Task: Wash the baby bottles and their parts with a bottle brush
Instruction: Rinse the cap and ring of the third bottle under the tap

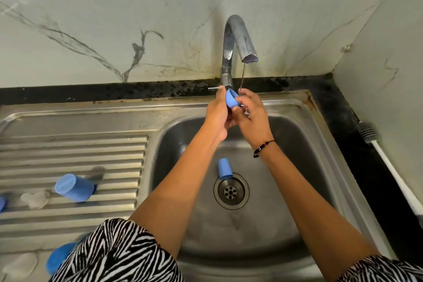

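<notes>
1. Both hands meet just under the tap spout, where a thin stream of water falls.
2. The left hand grips a blue cap, fingers curled round it; its open end tilts up toward the tap.
3. The right hand curls against the same cap from the spout side.
4. Blue caps counted: three. A second cap lies below the tap beside the drain, closed end toward the tap; a third cap lies sideways on the drainboard left of the tap.
5. A bottle brush lies on the black worktop right of the tap.
6. No writing is readable.
</notes>
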`<control>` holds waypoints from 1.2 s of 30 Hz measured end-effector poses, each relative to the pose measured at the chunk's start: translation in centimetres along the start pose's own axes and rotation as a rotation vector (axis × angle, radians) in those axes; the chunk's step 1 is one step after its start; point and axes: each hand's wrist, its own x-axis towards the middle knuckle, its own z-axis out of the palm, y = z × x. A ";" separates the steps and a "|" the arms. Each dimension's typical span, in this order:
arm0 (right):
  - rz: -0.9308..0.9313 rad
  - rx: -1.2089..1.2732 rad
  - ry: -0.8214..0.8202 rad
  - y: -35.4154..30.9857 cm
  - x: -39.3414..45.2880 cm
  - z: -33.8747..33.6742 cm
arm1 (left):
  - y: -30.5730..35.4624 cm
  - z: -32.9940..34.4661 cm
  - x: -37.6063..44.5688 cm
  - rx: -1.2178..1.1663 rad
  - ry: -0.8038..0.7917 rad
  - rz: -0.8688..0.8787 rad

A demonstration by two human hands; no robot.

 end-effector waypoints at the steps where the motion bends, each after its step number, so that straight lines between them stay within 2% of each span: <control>1: -0.021 -0.037 0.008 0.6 -0.1 0.0 | 0.2 0.0 0.2 0.036 0.027 -0.031; 3: 0.004 -0.088 0.063 1.3 0.1 -0.1 | 0.3 -0.1 0.1 0.056 -0.034 -0.056; 5: 0.045 -0.086 0.097 1.0 0.4 -0.2 | 0.0 -0.1 0.1 0.002 -0.083 -0.004; 7: -0.009 -0.088 0.083 0.1 0.3 0.0 | 0.2 -0.1 0.2 -0.017 -0.039 0.035; 10: -0.068 -0.125 0.095 0.0 0.0 0.1 | 0.5 -0.3 0.3 0.078 0.047 0.007; 14: 0.014 -0.186 0.130 0.3 0.4 0.0 | 0.0 -0.2 -0.4 0.009 -0.088 0.005; 16: -0.062 -0.263 0.089 0.2 0.3 0.0 | 0.2 -0.2 -0.4 -0.013 -0.087 0.033; 20: -0.100 -0.514 -0.078 0.3 1.0 -1.5 | -0.1 -0.8 -0.2 0.131 -0.094 0.064; 24: -0.154 -0.387 -0.071 -1.1 0.9 -1.4 | 0.1 -1.0 -0.1 0.081 -0.096 0.115; 27: -0.141 -0.334 -0.059 -1.2 0.4 -1.1 | 0.6 -0.8 0.1 0.127 -0.066 0.149; 31: -0.050 -0.458 -0.112 -1.1 0.7 -1.3 | 0.2 -0.7 0.1 0.227 -0.005 0.002; 36: -0.075 -0.361 -0.132 -1.5 -0.1 -0.4 | 0.2 -0.9 0.4 0.064 -0.007 -0.126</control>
